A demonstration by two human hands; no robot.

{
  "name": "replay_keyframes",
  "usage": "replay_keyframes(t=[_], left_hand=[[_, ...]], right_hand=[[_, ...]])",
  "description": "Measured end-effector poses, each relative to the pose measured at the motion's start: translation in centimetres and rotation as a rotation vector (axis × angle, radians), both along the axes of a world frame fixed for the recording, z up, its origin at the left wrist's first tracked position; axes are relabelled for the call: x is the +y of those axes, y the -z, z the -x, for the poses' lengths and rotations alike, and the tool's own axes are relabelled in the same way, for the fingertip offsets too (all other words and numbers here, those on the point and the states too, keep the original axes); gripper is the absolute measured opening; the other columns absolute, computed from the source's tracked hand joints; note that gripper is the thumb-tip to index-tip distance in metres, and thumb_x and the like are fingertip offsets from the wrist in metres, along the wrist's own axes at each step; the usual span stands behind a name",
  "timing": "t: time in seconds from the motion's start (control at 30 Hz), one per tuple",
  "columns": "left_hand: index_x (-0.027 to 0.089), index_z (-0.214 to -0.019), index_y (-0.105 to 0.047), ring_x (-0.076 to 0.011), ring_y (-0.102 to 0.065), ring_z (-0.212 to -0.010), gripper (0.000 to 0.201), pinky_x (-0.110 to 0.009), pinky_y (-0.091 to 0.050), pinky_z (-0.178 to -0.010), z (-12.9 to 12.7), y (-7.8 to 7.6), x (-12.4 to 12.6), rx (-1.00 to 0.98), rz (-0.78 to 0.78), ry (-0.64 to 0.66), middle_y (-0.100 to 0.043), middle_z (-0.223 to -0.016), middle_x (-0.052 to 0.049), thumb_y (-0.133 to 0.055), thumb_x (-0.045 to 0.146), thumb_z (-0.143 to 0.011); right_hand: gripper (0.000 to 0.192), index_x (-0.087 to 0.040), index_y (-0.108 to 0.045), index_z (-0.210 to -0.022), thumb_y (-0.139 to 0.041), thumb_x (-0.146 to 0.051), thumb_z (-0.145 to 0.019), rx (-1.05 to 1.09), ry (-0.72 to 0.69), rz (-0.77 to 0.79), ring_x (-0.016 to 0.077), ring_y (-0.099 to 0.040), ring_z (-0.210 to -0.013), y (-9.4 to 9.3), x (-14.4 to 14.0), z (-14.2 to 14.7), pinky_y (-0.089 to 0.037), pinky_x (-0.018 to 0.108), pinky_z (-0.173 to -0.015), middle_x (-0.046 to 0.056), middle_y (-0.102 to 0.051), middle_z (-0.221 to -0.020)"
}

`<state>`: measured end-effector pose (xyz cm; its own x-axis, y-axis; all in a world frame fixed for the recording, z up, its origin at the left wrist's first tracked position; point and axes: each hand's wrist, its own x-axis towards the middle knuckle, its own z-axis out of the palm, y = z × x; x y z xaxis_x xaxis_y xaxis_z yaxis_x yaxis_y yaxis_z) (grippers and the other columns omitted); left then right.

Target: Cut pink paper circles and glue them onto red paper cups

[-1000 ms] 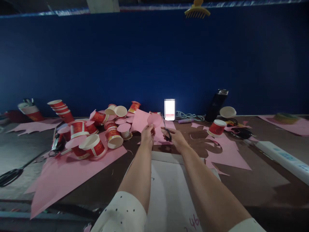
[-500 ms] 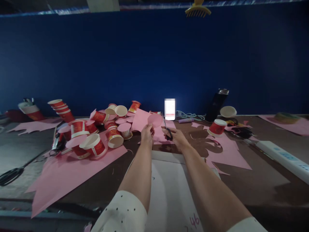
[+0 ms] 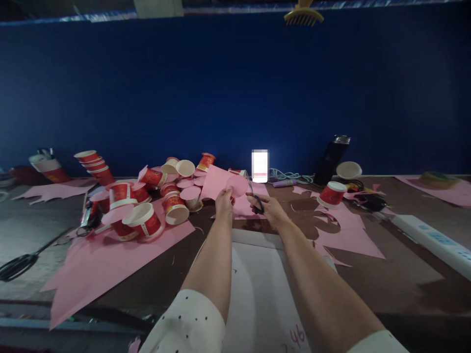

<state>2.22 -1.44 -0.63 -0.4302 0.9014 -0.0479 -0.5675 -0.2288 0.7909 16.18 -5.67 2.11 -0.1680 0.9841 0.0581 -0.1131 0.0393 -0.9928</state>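
on the table (image 3: 386,274), by a big pink sheet (image 3: 110,260) and cups (image 3: 143,220), many already capped with pink discs, the left hand (image 3: 224,202) is pinching a near-round pink piece (image 3: 237,185) while the right hand (image 3: 268,208) is gripping scissors (image 3: 253,193) at its edge; trimming looks unfinished.

Scissors (image 3: 255,197) mostly hidden in the right hand (image 3: 267,210), blades' gap too small to tell, phone (image 3: 259,166) blurred, comb (image 3: 303,13) cut off at top.
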Motion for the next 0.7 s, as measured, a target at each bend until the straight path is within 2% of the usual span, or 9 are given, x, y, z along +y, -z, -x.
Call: replay_keyframes(t=[0.3,0.7], left_hand=[[0.017,-0.059,-0.048,-0.0033,-0.037,-0.041,0.037,-0.018,-0.028,-0.045,0.09,0.19,0.20,0.041,-0.001,-0.007,-0.041,-0.047,0.008,-0.078,0.040,-0.055],[0.017,-0.058,-0.048,-0.0033,-0.037,-0.041,0.034,-0.018,-0.026,-0.043,-0.03,-0.05,-0.09,0.065,0.018,-0.013,-0.041,-0.047,0.008,-0.076,0.038,-0.057]], right_hand=[[0.052,-0.015,-0.072,-0.102,-0.080,-0.040,-0.057,-0.002,0.002,0.005,0.0089,-0.052,-0.058,-0.02,0.02,0.07,-0.044,0.025,-0.059,-0.001,-0.058,-0.064],[0.056,-0.013,-0.072,-0.102,-0.082,-0.040,-0.054,0.002,0.030,0.018,0.0087,-0.052,-0.058,0.08,0.22,0.23,-0.043,0.024,-0.057,0.001,-0.061,-0.069]])
